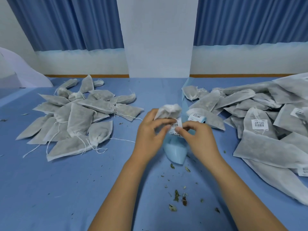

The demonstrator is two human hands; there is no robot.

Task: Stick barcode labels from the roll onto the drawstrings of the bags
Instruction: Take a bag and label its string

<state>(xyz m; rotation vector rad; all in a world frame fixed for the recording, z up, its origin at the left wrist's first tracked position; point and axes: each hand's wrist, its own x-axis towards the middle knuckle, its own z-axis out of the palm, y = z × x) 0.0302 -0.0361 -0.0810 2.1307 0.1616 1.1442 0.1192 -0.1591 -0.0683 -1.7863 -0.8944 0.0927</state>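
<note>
left hand (150,135) grips one bag (168,110), held up off the table (66,189) at centre, gathered neck uppermost. fingers curled round it, fingertips at the label (176,125). right hand (198,139) pinches the same label from the other side, thumb and forefinger together. label sits just under the bag, between the two hands. drawstring hidden by fingers; cannot tell whether the label touches it.

blue liner (175,152) hangs from the label down to the table between the wrists. roll (195,116) lies just behind the right hand, partly hidden by it, barcode showing on top.

left pile (75,117): bags with loose strings, no barcodes visible. right pile (275,144): larger, spreads to the frame edge; one bag there shows a tag (260,125) with a barcode.

crumbs (176,195) of dried leaf scattered on the table between the forearms. behind the table: a white pillar (158,39), with curtains (66,22) either side.
</note>
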